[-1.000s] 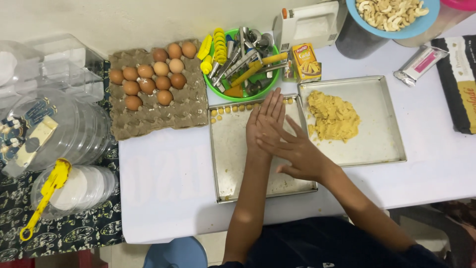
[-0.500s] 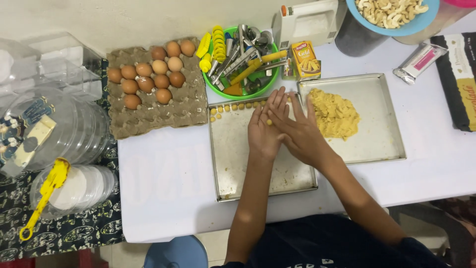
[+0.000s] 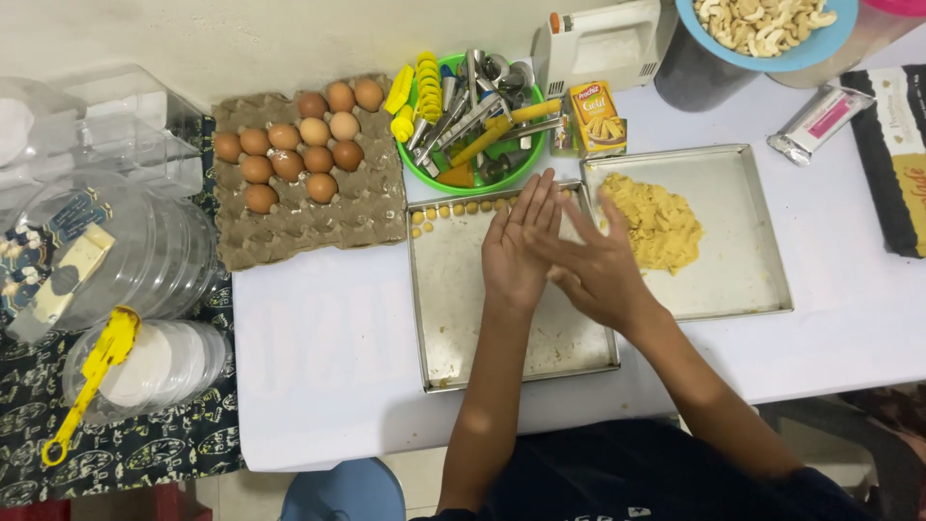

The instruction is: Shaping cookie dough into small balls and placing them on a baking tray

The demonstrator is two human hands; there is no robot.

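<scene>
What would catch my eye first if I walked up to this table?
Probably the two hands, left hand and right hand, pressed together over the left metal tray, with small dough balls lined along its far edge. Beside it, yellow dough fills another tray, and brown eggs sit far left.

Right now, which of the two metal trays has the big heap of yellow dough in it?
The square metal tray on the right, beside the right hand, holds the yellow dough heap. The rectangular metal tray under the hands has only a row of small dough balls.
</scene>
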